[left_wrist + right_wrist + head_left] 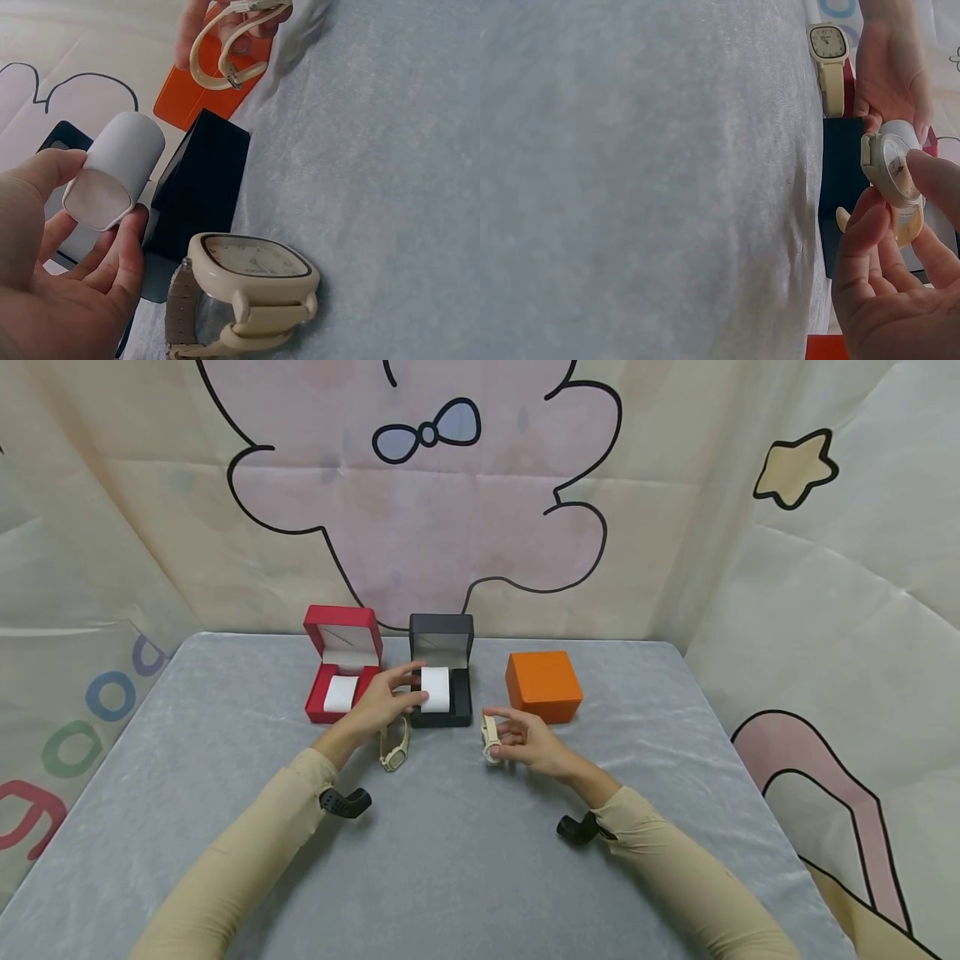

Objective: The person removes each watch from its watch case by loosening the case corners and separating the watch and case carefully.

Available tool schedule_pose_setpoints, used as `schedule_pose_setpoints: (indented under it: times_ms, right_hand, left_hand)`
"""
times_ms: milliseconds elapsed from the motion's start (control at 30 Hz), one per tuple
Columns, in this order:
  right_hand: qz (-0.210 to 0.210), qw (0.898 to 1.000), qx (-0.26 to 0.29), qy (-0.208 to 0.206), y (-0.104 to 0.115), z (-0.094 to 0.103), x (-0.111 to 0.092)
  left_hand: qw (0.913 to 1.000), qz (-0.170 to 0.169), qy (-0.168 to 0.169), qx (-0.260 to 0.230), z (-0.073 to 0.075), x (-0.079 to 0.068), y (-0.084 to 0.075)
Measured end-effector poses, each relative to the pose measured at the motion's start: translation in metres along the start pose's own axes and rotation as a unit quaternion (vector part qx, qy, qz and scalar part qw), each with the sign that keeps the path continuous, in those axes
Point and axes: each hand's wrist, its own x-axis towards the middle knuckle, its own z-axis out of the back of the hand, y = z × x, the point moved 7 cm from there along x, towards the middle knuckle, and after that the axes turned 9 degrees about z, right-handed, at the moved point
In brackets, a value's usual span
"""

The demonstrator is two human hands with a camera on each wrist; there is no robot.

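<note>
A cream watch [490, 731] with a round case and pale dial is pinched in the person's right hand [531, 745], up off the table. The thumb covers part of the dial, and the strap, its small metal buckle showing, bends round into a loose loop. Over the open black box [441, 720], the left hand [386, 697] grips a white cushion [435, 689], thumb on one side and fingers on the other. It's a smooth, fat roll with a flattened oval end; I can't tell whether it's wholly clear of the box. The box stands on the table, lid tipped up at the back, pale lining inside.
</note>
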Motion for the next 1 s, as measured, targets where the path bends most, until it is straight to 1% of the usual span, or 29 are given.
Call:
schedule_pose_setpoints:
  times_ms: [233,367,500,633,867,1000]
  right_hand:
    - [0.002,1.000,-0.004,0.004,-0.002,0.000,0.002]
    - [0.006,1.000,-0.001,0.007,-0.001,0.000,0.002]
    - [0.008,1.000,0.001,0.007,-0.003,0.001,0.003]
    - [0.002,1.000,0.000,0.010,-0.006,0.002,0.004]
    - [-0.015,1.000,-0.013,0.009,-0.010,0.003,0.006]
    - [-0.015,1.000,-0.012,0.006,-0.010,0.004,0.006]
  left_hand:
    - [0.9999,0.004,-0.009,0.008,0.002,0.005,-0.003]
    - [0.9998,0.010,-0.013,0.012,0.003,0.009,-0.002]
    - [0.9996,0.008,-0.016,0.020,0.003,0.012,-0.001]
    - [0.9994,-0.003,-0.017,0.030,0.002,0.015,-0.002]
    - [0.9977,-0.035,-0.022,0.054,0.001,0.020,-0.006]
    - [0.9963,-0.052,-0.020,0.065,-0.001,0.022,-0.008]
